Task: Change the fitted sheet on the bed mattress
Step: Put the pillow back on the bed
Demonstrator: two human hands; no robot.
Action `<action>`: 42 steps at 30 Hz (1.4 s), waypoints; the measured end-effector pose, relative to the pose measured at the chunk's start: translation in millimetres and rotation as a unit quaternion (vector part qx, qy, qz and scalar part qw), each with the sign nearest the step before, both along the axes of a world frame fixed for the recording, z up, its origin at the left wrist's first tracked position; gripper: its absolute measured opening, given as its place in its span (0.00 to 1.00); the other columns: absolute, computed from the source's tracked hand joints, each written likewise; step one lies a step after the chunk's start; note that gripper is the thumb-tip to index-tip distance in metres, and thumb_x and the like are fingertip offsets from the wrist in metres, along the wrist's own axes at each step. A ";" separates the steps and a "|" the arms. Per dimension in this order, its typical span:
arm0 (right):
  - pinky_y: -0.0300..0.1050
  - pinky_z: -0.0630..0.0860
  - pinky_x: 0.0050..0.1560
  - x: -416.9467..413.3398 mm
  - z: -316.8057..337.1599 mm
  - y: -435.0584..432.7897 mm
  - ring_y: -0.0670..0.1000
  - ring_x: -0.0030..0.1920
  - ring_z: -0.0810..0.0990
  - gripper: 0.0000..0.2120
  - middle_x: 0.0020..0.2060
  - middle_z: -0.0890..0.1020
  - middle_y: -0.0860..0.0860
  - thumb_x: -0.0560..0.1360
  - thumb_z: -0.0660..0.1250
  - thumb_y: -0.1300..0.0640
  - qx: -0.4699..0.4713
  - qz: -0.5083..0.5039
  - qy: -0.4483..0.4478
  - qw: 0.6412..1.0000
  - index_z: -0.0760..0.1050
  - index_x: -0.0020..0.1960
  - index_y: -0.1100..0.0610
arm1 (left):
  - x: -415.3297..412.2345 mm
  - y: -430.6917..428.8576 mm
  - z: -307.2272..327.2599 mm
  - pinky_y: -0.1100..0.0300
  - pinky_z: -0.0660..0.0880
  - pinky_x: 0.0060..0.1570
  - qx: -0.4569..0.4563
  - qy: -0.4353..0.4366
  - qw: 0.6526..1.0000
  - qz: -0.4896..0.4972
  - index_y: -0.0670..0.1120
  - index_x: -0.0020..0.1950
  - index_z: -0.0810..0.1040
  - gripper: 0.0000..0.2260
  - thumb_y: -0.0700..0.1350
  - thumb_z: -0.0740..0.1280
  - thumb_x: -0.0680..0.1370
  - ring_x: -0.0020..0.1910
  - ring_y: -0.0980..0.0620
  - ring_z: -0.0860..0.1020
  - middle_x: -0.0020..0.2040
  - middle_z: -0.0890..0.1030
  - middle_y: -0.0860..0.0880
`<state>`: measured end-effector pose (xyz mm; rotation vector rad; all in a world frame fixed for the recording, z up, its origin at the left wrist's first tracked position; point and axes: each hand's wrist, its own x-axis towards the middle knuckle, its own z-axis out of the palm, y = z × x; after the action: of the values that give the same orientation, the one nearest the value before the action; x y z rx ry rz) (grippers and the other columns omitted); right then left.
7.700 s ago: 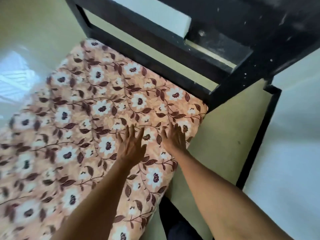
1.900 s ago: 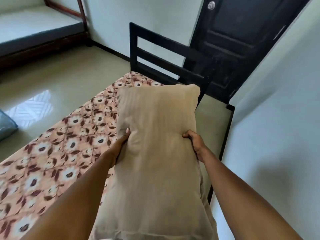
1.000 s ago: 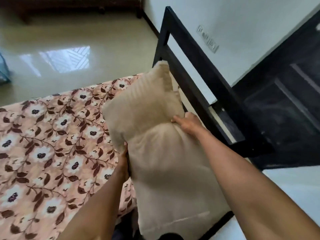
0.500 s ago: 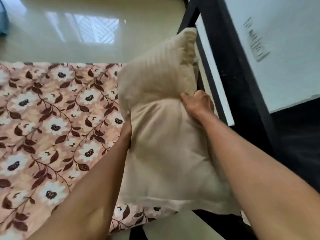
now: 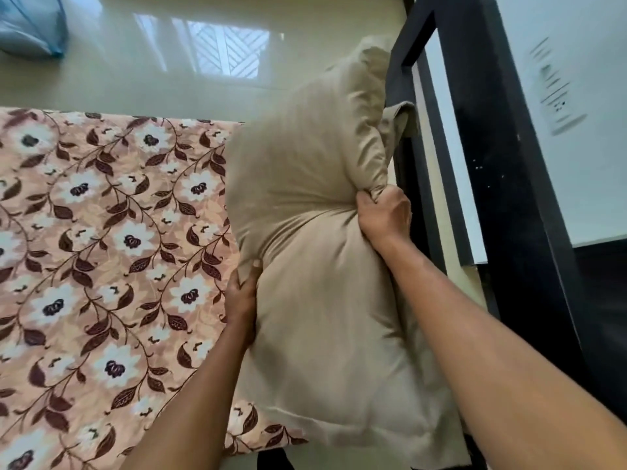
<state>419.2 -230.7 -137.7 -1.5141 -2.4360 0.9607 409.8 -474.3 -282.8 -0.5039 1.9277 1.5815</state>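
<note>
Right hand (image 5: 383,215) clenched on a bunched fold at the right edge of a beige pillow (image 5: 322,283), fingers curled tight into the cloth; left hand (image 5: 241,300) gripping the opposite edge lower down, thumb pressed into the front of the case, its other fingers hidden behind it; both forearms reach in from 5 and 7 o'clock. Pillow held upright between the two hands and pinched into a waist at the grip; its top corner, toward 1 o'clock, overlaps the black headboard rail (image 5: 502,171), and whether it touches the rail cannot be told; its lower end overlaps the near corner of the bed at 6 o'clock, and whether it rests there cannot be told. Fitted sheet (image 5: 101,249), peach with white flowers and dark brown leaves, lies flat and smooth over the mattress hidden beneath it, filling the frame from centre out to 9 o'clock and down to 7 o'clock; its far edge runs straight against the glossy pale floor (image 5: 135,83). Window grille reflection (image 5: 224,52) shines on the floor at 12 o'clock; a light blue fabric bundle (image 5: 30,25) sits on the floor at 11 o'clock, well apart from the bed. White wall (image 5: 583,181) beyond the headboard at 2 o'clock carries a blurred switch plate (image 5: 556,96).
</note>
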 end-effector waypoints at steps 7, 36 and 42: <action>0.45 0.67 0.38 11.9 -3.2 29.6 0.57 0.42 0.80 0.13 0.34 0.80 0.53 0.75 0.70 0.52 -0.046 -0.033 -0.019 0.998 0.74 0.35 0.56 | 10.9 -8.2 9.2 0.47 0.69 0.71 -0.103 0.020 0.982 -0.157 0.54 0.79 0.65 0.34 0.70 0.61 0.78 0.71 0.42 0.73 0.73 0.75 0.46; 0.43 0.75 0.45 -7.9 -1.7 14.0 0.57 0.48 0.81 0.12 0.46 0.82 0.53 0.69 0.70 0.56 -0.069 -0.078 -0.039 0.994 0.79 0.51 0.60 | -37.5 -4.6 -36.7 0.44 0.75 0.67 0.238 -0.187 0.953 -0.027 0.49 0.69 0.78 0.41 0.74 0.73 0.66 0.61 0.44 0.82 0.64 0.82 0.44; 0.45 0.75 0.49 12.1 10.5 42.2 0.56 0.50 0.79 0.16 0.50 0.81 0.54 0.70 0.73 0.53 -0.097 -0.081 -0.043 0.991 0.74 0.53 0.58 | -23.5 17.9 14.6 0.52 0.71 0.62 -0.015 -0.040 0.998 -0.053 0.47 0.69 0.78 0.42 0.78 0.64 0.69 0.64 0.42 0.78 0.66 0.80 0.43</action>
<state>431.3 -188.5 -127.2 -1.8205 -2.2871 1.1490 386.3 -456.4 -268.2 -0.4623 1.8884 1.4475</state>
